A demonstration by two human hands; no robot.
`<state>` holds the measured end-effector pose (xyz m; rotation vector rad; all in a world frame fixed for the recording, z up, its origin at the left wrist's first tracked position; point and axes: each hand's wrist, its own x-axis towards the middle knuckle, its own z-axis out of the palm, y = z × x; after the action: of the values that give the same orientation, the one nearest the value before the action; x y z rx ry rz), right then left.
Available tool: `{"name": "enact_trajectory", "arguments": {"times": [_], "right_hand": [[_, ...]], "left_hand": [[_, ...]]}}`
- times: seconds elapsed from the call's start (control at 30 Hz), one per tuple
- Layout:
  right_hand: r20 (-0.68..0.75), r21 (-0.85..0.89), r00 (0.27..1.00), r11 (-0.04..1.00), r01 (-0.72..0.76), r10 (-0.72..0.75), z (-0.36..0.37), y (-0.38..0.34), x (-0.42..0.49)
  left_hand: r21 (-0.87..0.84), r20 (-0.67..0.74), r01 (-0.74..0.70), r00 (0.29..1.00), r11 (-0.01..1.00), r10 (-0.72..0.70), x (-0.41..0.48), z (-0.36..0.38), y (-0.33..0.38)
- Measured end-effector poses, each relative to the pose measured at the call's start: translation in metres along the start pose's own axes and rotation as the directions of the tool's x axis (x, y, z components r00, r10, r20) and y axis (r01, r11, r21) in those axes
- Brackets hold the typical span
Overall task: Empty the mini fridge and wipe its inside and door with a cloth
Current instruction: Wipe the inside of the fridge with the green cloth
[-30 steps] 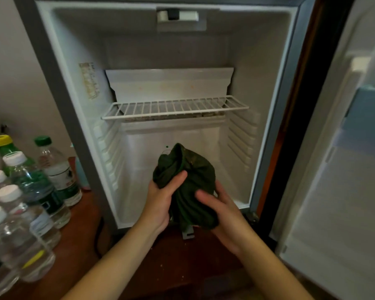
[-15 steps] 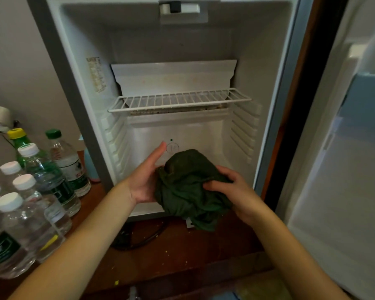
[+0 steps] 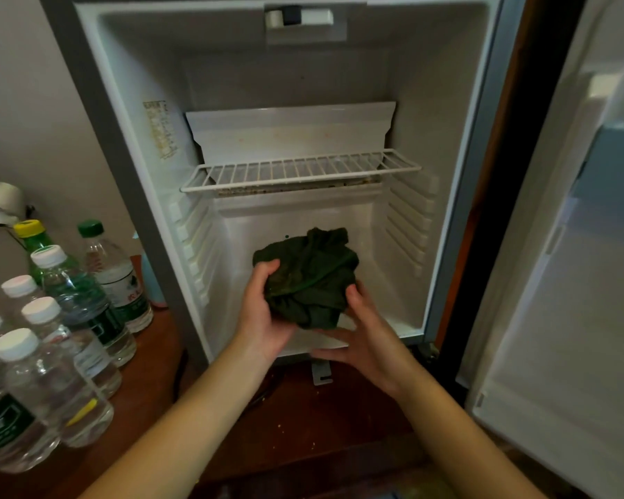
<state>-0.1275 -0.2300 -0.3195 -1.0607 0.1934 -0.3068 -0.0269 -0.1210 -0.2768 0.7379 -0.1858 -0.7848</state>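
- Gripping a bunched dark green fabric cloth (image 3: 307,279) with the left hand (image 3: 263,318), thumb hooked over the upper left of the bundle and palm against its left side.
- Cupping the same cloth with the right hand (image 3: 368,340), thumb pressing on the right flank and fingers running underneath.
- Clamping the cloth between both hands, clear of every surface.
- Holding the cloth at the mouth of the lower compartment of the open white mini fridge (image 3: 404,102), below the white wire shelf (image 3: 296,171) and above the front edge of the floor; depth inside the cavity not determinable.
- Hanging open at the right, well apart from the hands: the white fridge door (image 3: 573,318), inner face showing.
- Standing grouped left of the fridge on the reddish-brown wooden surface (image 3: 152,390): clear plastic water bottles (image 3: 62,336), most with white caps, one with a green cap, plus a green bottle with a yellow cap.
- Adhering to the left inner wall above shelf level: a yellowed paper label (image 3: 159,129), print unreadable.
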Motion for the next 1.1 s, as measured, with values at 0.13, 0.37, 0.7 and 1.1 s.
{"name": "enact_trajectory", "arguments": {"times": [0.13,0.37,0.7,1.1], "right_hand": [[-0.046,0.058,0.997,0.996,0.067,-0.065,0.005,0.000,0.009],[-0.119,-0.345,0.965,0.921,0.180,-0.233,-0.005,-0.005,0.011],[-0.326,-0.427,0.890,0.889,0.163,-0.320,-0.031,-0.002,0.016],[-0.339,-0.702,0.724,0.674,0.229,-0.600,-0.071,0.059,0.021]], "left_hand": [[0.435,0.021,-0.112,0.993,0.893,0.114,0.002,-0.005,-0.006],[0.758,0.005,0.085,0.991,0.647,-0.136,0.026,-0.011,0.029],[0.647,-0.024,0.300,0.927,0.701,-0.374,0.062,0.009,-0.007],[0.743,0.046,-0.389,0.842,0.545,0.537,0.144,0.047,-0.049]]}}
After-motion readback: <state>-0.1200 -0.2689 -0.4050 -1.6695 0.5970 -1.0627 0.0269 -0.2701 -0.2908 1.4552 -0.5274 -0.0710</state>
